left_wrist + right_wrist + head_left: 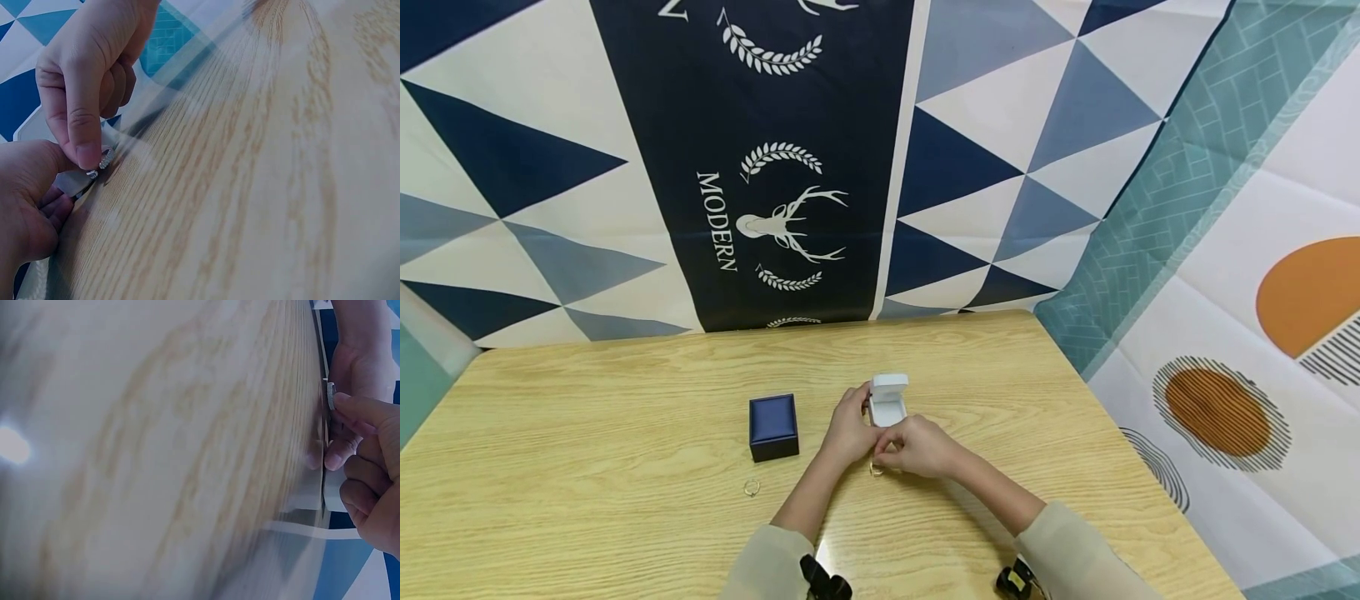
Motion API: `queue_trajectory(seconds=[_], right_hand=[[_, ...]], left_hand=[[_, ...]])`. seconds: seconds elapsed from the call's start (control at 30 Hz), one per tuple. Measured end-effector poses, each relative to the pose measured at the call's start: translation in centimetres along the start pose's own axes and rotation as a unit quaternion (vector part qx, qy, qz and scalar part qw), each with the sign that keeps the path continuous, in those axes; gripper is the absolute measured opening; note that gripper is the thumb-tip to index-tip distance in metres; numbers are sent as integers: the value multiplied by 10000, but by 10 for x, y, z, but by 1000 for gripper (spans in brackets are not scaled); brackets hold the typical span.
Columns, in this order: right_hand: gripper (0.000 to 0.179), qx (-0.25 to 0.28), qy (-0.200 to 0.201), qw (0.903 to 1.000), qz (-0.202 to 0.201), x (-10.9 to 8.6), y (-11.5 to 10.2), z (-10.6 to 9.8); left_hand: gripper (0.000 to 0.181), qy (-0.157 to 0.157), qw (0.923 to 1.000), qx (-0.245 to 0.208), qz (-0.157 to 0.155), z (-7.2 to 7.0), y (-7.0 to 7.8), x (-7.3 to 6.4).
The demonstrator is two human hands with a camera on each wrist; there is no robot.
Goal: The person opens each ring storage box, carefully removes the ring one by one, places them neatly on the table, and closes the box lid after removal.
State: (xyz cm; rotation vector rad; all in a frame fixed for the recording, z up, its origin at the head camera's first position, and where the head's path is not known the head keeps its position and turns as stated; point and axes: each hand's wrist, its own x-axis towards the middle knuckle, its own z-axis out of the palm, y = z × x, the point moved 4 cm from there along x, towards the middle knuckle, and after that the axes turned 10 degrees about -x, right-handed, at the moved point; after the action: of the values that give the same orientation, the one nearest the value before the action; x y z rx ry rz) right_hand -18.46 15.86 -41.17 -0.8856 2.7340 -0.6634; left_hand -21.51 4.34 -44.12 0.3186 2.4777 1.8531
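A small white ring box (888, 408) stands on the table with its lid raised, its inside facing me. My left hand (850, 429) holds the box by its left side, the thumb near its front. Just in front of the box, my right hand (919, 447) pinches a gold ring (876, 469) between thumb and finger. In the left wrist view the ring (105, 159) shows a textured band below the right fingertips. The right wrist view shows the ring (331, 395) edge-on at the thumb tip. My right hand hides part of the box front.
A dark blue box (773, 427) with its lid down stands left of my left hand. Nearer to me lies a second gold ring (752, 487) on the wooden table (587, 467). A patterned cloth (790, 167) hangs behind the table's far edge.
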Motion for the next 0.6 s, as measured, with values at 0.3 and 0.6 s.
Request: queue_trajectory(seconds=[0.3,0.6], right_hand=[[10,-85,-16,10000,10,1,1,1],[9,-105,61,9999,-10,1,2,3]], left_hand=[[75,-31,10000,51,-43,0,2,0],[76,-42,10000,71,-17,0,2,0]])
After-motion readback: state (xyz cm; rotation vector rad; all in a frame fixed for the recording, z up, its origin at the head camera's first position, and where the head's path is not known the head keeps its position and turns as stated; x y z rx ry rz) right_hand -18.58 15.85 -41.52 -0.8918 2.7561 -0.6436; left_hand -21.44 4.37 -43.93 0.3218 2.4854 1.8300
